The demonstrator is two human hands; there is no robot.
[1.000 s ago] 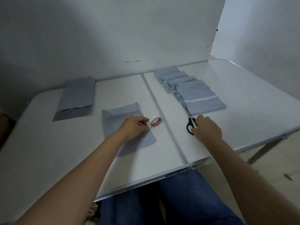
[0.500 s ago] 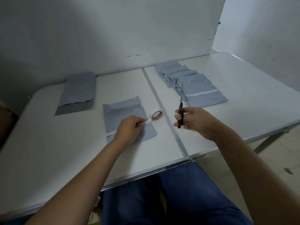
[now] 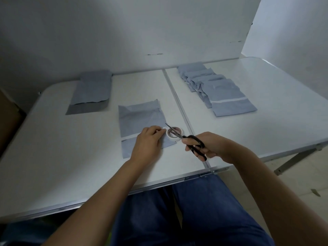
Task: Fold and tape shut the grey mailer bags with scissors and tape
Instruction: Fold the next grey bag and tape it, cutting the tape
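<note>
a white folding table (image 3: 266, 107) fills the frame. at 1 o'clock, a fanned row of folded grey mailers (image 3: 220, 93); at 10 o'clock, a flat stack of unfolded mailers (image 3: 90, 93). at centre lies the folded grey mailer bag (image 3: 140, 119), a white strip across its lower part. the left hand (image 3: 148, 145) presses flat on the bag's near edge, fingertips by the tape roll (image 3: 174, 134) at the bag's 4 o'clock corner, gripping nothing visible. the right hand (image 3: 207, 145) is closed through the black handles of the scissors (image 3: 188, 139), blades parted over the roll, pointing to 10 o'clock.
</note>
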